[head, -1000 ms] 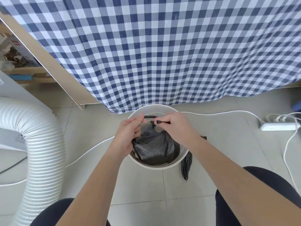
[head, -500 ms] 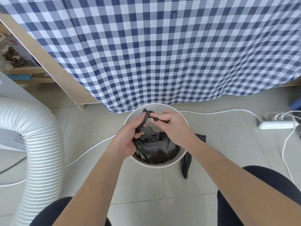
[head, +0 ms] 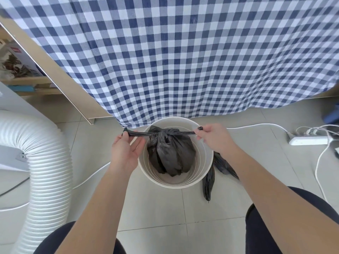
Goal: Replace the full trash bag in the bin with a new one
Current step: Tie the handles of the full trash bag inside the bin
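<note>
Head view: the black trash bag (head: pixel 169 154) sits inside the white bin (head: pixel 205 162) on the floor, its neck knotted. The left hand (head: pixel 125 153) pinches one twisted tail out to the left of the knot, the right hand (head: pixel 213 137) grips the other tail to the right, both drawn taut. A folded black bag (head: pixel 209 180) lies on the tiles right of the bin.

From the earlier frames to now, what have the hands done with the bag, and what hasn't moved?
Both hands have pulled apart sideways: left hand and right hand each grip a twisted end of the black trash bag, drawing the knot tight. The bag is still in the white bin; the spare black bag still lies beside it.
</note>
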### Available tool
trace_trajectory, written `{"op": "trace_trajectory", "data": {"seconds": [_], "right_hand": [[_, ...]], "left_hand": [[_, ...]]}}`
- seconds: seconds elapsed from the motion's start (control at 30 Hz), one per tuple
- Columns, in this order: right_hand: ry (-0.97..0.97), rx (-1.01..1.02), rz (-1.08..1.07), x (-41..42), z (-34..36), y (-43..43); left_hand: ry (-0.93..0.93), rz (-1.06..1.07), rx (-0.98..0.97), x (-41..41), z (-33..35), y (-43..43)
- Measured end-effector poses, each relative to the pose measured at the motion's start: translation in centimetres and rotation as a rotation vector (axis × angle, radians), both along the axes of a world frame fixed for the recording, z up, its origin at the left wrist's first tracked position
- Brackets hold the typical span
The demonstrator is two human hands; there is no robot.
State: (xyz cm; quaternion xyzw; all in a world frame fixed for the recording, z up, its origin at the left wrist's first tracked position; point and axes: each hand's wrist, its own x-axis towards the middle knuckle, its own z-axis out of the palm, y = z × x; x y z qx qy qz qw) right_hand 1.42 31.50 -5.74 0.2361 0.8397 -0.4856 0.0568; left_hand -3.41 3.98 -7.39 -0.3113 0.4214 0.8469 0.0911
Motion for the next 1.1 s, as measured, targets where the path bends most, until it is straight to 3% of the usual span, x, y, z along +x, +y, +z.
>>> {"op": "trace_trajectory", "data": {"seconds": [0.4,0.8,1.1], "right_hand": [[-0.114,0.206,-0.042,0.1,-1.4,3.5],[-0.111,0.151,-0.125,0.0,-2.3,5.0],[-0.132,0.289,-0.131,0.4,-1.9,5.7]], "left_hand": [[-0.108,0.154,-0.070,-0.4,-1.3,-1.9],[-0.137,0.223,-0.145,-0.7,-2.1,-3.1],[-0.043,0.075,-0.254,-0.4,-2.2,-2.1]]}}
